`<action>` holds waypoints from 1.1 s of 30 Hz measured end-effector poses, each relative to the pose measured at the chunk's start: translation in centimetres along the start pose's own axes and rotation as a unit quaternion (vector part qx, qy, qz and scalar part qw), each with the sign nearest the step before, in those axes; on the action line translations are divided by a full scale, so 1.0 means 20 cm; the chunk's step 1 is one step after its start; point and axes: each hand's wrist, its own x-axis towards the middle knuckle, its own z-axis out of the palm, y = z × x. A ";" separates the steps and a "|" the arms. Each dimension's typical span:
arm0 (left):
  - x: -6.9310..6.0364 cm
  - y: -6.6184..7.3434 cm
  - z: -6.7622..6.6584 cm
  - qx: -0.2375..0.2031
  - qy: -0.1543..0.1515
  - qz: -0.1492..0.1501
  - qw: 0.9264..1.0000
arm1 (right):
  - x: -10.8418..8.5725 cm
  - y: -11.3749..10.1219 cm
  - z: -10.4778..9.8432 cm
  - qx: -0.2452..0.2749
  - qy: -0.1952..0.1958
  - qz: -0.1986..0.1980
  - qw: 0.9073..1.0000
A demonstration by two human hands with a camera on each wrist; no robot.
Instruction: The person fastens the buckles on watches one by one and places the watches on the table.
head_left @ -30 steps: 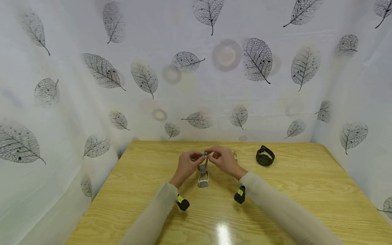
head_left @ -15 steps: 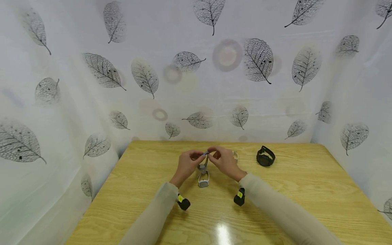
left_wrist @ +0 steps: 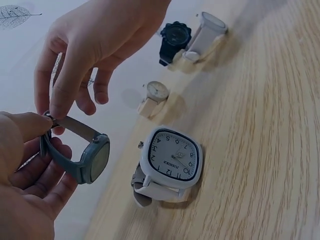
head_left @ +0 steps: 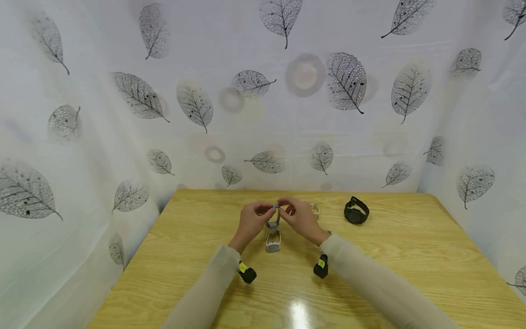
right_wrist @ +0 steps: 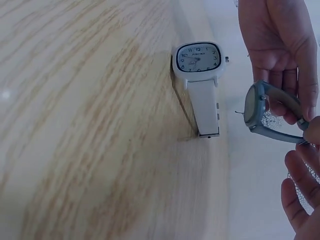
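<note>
A grey-green watch (left_wrist: 95,159) hangs as a loop between the two hands, its strap ends together at the fingertips. The left hand (head_left: 251,223) pinches the strap near the buckle with thumb and fingers. From the other side, the right hand (head_left: 303,219) pinches the strap with thumb and index finger, its other fingers loosely bent in the left wrist view. In the right wrist view the same watch (right_wrist: 254,106) shows its case edge-on. Below the hands a white square-faced watch (head_left: 273,247) rests on the table, its strap looped behind it.
A black watch (head_left: 355,214) lies at the back right of the wooden table (head_left: 394,256). Behind the right hand is a pale watch (head_left: 315,210). In the left wrist view a small cream watch (left_wrist: 157,91) and a white watch (left_wrist: 206,34) stand farther along.
The grey-green watch has tilted slightly between the fingers, and its strap ends have shifted a little. Both hands have stayed nearly in place.
</note>
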 end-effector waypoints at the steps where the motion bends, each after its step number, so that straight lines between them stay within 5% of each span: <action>1: 0.00 0.00 0.00 -0.007 0.001 -0.002 1.000 | 0.00 0.00 0.00 0.003 0.002 0.002 1.000; 19: 0.00 -0.02 0.02 -0.048 -0.002 -0.017 0.999 | -0.01 0.00 0.00 0.000 0.011 -0.041 0.999; 24: 0.00 0.00 0.01 -0.100 -0.003 -0.047 0.994 | 0.00 0.01 0.00 0.008 0.006 -0.030 0.999; 33: 0.05 0.02 -0.05 -0.178 0.000 -0.139 0.974 | -0.01 0.00 -0.05 0.058 -0.046 0.046 0.996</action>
